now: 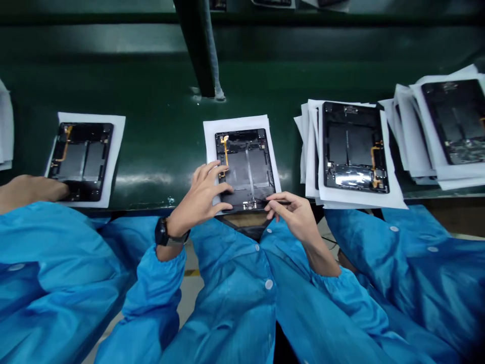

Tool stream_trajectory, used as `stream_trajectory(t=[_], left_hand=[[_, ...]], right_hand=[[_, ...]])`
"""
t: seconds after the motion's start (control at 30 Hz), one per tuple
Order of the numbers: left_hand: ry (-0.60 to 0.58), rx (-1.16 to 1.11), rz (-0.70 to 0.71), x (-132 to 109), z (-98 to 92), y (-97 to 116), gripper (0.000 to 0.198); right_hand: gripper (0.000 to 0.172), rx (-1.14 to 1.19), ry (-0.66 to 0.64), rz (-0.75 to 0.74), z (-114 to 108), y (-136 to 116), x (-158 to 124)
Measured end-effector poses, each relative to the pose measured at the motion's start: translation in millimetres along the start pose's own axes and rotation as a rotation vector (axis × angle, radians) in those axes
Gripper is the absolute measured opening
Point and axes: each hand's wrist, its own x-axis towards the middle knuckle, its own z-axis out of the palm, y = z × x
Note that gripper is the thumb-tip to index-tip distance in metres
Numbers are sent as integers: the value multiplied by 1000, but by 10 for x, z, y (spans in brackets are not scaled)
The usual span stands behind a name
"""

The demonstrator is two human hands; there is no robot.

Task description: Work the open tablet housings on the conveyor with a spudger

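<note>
Blue coat (231, 293) (fingers (220, 189) on tablet (239, 169))

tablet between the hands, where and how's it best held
The tablet is probably best held by its two long edges, from left and right: it lies flat on the white sheet, its opened inside facing up, so a grip there should spare the orange ribbon and circuit board.

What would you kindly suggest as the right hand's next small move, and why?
Perhaps guide the thin dark tool in the right hand onto the small circuit board, since it points toward that board and the left hand seems to steady the open tablet.
</note>
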Motion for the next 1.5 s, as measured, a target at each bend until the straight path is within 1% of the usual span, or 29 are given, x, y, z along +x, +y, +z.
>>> stream_trajectory(t=[0.07, 0.13, 0.2, 0.3, 0.37, 0.43, 0.5, 0.57, 0.63, 0.73, 0.83, 1.0, 1.13, 1.27, 1.37, 1.5], left_hand=[[-96, -32, 34, 106, -11, -72, 40], [-167, -55, 44, 164, 7, -118, 47], [-195, -56, 40, 202, 23, -143, 50], [-226, -70, 55, 325, 4, -151, 54], [-287, -103, 87, 492, -23, -149, 57], [-361, -109, 114, 704, -37, -148, 70], [-433, -67, 127, 904, -26, -153, 97], [-519, -26, 145, 1043, 3, -161, 124], [-581, -3, 172, 1104, 42, -172, 137], [-588, 22, 203, 1096, 102, -189, 139], [-560, 60, 198, 1060, 147, -195, 142], [-538, 78, 196, 1040, 170, -208, 145], [-517, 67, 212, 1023, 175, -241, 140], [-506, 44, 237, 1002, 197, -292, 130], [-489, 3, 260, 997, 213, -351, 125], [-498, -85, 292, 1011, 190, -420, 122]], right_hand=[[26, 33, 61, -31, 16, 80, -48], [24, 62, 133, -70, 50, 156, -74], [22, 85, 184, -108, 73, 205, -64], [22, 103, 201, -135, 52, 213, -2], [22, 80, 180, -133, 11, 177, 38], [23, 27, 143, -119, -32, 114, 60], [26, -40, 79, -89, -68, 28, 68], [32, -103, -3, -43, -95, -64, 71], [33, -153, -84, 13, -111, -137, 76], [34, -184, -162, 65, -105, -167, 91], [33, -187, -207, 63, -57, -120, 112], [25, -214, -206, 28, 116, -85, 156], [17, -272, -255, -13, 313, -141, 233], [8, -395, -309, -27, 462, -171, 368], [9, -478, -348, -30, 499, -176, 455], [8, -525, -370, -23, 483, -197, 511]])
